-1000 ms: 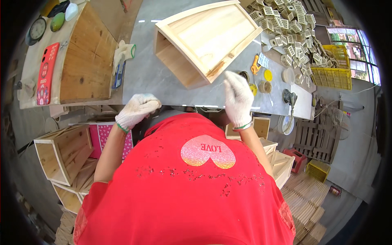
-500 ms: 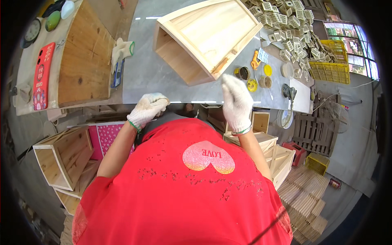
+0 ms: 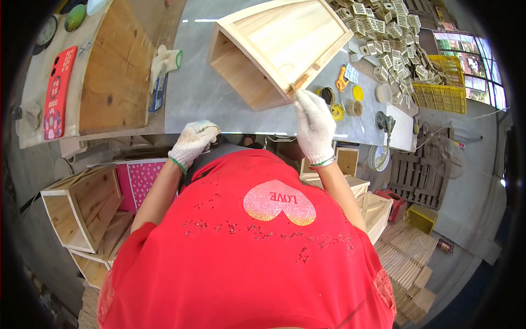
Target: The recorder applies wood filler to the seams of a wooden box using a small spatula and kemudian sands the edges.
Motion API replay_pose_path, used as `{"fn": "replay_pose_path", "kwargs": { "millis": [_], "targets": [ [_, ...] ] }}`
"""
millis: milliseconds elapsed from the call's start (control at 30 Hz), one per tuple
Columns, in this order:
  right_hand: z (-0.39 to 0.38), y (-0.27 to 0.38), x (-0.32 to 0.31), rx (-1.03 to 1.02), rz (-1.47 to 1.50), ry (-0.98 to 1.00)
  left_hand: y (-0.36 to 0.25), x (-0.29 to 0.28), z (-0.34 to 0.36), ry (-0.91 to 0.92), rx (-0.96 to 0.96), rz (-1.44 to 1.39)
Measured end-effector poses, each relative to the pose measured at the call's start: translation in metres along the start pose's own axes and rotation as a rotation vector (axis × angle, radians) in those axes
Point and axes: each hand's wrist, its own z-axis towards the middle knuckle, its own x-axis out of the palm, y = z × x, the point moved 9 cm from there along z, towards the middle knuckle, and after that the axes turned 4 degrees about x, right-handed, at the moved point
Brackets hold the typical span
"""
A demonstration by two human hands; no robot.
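A pale wooden box [image 3: 285, 46] with an open end and tapering sides lies tilted on the grey worktable [image 3: 192, 104]. My right hand [image 3: 316, 123], in a white knit glove, is at the box's near right corner. Its fingers are pinched together against the edge, by a brown patch in the wood; whatever they hold is too small to make out. At the table's front edge my left hand [image 3: 193, 143], also gloved, is curled closed away from the box. Something dark shows at its fingertips, but I cannot tell what.
Right of the box lie open tins of filler [image 3: 327, 95], a yellow lid [image 3: 358, 92], orange-handled scissors [image 3: 342, 79] and a sander [image 3: 386, 122]. Small wooden blocks [image 3: 378, 52] pile up behind. A spare glove [image 3: 164, 61] and a blue cutter [image 3: 159, 93] lie left, beside a wooden panel [image 3: 118, 71].
My right hand has moved up and slightly left, onto the box's corner. My left hand stays near the table edge, curled, shifted slightly left. The box looks nearly unmoved.
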Motion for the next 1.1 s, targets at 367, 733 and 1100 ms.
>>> {"fn": "replay_pose_path", "kwargs": {
  "millis": [367,733,1100],
  "targets": [
    [0.036,-0.006,-0.02,0.051,0.008,0.078,0.002,-0.003,0.011,-0.026,-0.015,-0.001],
    [0.105,-0.007,0.017,0.164,-0.082,0.68,0.024,-0.004,0.013,-0.056,-0.027,-0.045],
    [0.089,-0.018,-0.003,0.205,0.094,0.632,0.039,-0.014,0.008,-0.108,-0.007,-0.061]
  ]
}}
